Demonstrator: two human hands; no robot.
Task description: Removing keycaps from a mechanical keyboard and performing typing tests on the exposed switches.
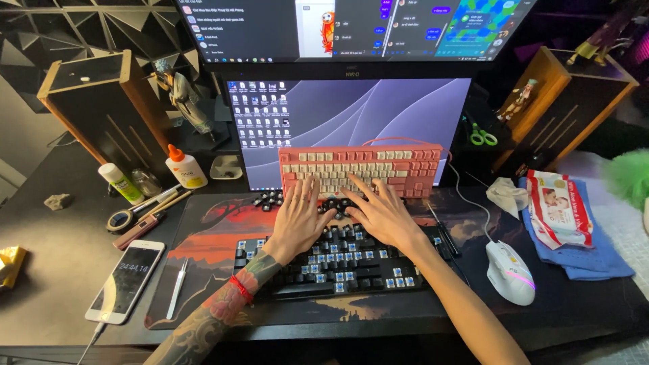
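- Black keyboard (341, 260) lies on the desk mat (203, 250) before you, many caps off, blue switches showing.
- Your left hand (297, 216) rests on its top rows, fingers spread, pinching nothing.
- Your right hand (384, 215) lies beside it, fingers spread too, reaching toward loose keycaps (269, 199) at the far edge.
- Pink keyboard (362, 169) leans against the monitor (351, 115) just behind.
- White mouse (510, 272) sits right; phone (126, 280) left.
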